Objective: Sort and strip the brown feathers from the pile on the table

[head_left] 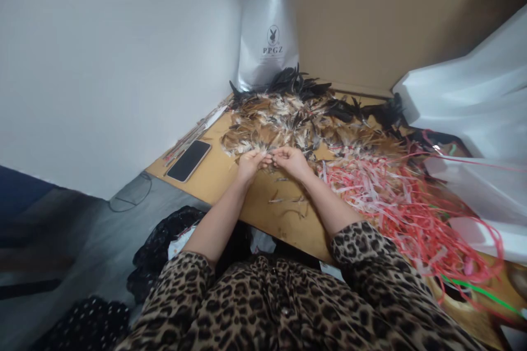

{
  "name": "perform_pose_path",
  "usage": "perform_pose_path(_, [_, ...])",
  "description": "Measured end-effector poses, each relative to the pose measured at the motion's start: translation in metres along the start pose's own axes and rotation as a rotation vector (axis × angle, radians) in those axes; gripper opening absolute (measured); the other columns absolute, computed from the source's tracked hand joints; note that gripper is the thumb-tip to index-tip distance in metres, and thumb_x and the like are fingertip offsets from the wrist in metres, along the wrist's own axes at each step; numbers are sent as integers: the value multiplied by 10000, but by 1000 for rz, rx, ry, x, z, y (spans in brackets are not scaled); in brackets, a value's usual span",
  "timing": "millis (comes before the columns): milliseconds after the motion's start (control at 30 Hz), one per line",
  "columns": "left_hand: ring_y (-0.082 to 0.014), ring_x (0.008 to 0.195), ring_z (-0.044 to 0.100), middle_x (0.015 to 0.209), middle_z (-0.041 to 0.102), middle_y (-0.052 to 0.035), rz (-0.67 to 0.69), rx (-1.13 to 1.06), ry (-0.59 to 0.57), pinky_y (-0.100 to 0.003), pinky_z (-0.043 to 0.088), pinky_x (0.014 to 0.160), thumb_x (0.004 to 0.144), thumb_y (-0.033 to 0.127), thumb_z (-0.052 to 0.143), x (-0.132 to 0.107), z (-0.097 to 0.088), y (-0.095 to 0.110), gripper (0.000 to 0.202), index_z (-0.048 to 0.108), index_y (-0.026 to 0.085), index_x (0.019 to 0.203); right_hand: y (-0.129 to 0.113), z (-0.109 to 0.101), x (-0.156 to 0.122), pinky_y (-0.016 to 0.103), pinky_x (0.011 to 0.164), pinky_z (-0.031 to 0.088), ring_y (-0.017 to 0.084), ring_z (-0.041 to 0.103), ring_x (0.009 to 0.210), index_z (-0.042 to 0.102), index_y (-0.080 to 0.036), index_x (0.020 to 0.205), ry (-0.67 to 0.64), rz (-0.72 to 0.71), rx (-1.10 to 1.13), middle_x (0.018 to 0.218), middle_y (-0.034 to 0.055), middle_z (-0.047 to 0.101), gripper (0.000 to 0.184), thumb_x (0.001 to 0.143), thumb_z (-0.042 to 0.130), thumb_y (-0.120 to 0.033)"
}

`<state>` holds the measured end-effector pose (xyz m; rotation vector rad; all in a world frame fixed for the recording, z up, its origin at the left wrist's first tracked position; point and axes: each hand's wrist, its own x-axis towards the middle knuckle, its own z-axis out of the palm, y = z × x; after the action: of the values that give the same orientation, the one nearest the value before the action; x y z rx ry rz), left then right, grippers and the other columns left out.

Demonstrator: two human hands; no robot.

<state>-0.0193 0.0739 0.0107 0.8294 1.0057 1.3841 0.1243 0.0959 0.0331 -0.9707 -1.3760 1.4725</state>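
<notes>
My left hand (252,164) and my right hand (291,161) meet fingertip to fingertip at the near edge of a heap of feathers (280,115). Both are closed in a pinch. Whatever sits between the fingers is too small and blurred to name. Brown, white and black feathers make up the heap, which spreads over the brown table (263,203). A few loose feather scraps (286,200) lie on the tabletop between my forearms.
A smartphone (189,160) lies left of my hands, beside thin sticks (181,147). Red and white ribbon strips (403,197) tangle on the right. Behind the feathers stands a white printed bag (269,38). White sheeting (473,93) bulges at the right. A wall (123,66) borders the left.
</notes>
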Motion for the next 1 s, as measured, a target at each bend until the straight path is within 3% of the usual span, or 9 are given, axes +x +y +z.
perform_pose_path(200, [-77,641,629,801,692,-69,-50,-105,42,-163,431,554,698,272,661,0,1,2,194,611,104,779,0,4,2,217,511,484,109,594,529,626,-160,664,133,102,263,562,2,632,271,473,773,-284])
perform_pose_path(333, [-77,647,633,865,694,-84,-77,-105,12,-160,429,543,726,233,635,-4,5,4,157,619,101,810,-1,4,3,202,507,452,82,552,507,617,-167,651,166,74,313,568,-24,621,273,483,774,-315])
perform_pose_path(433, [-78,640,633,870,694,-84,-91,-102,-14,-160,431,539,734,228,627,-6,7,5,154,628,103,825,1,5,2,207,505,420,67,494,467,621,-170,654,156,32,264,534,-41,593,263,509,761,-339])
perform_pose_path(733, [-73,588,616,698,675,-45,-79,-136,-60,-151,423,520,660,267,691,-5,7,-1,195,633,106,754,2,13,0,243,626,426,96,529,587,653,-178,632,209,-90,51,626,-22,625,161,547,722,-295])
perform_pose_path(1000, [-75,511,577,661,665,-48,32,63,-32,-192,441,507,611,344,709,-4,7,-3,270,638,104,711,5,7,1,237,577,373,100,463,565,631,-174,583,196,-204,-157,568,-26,553,196,617,671,-362])
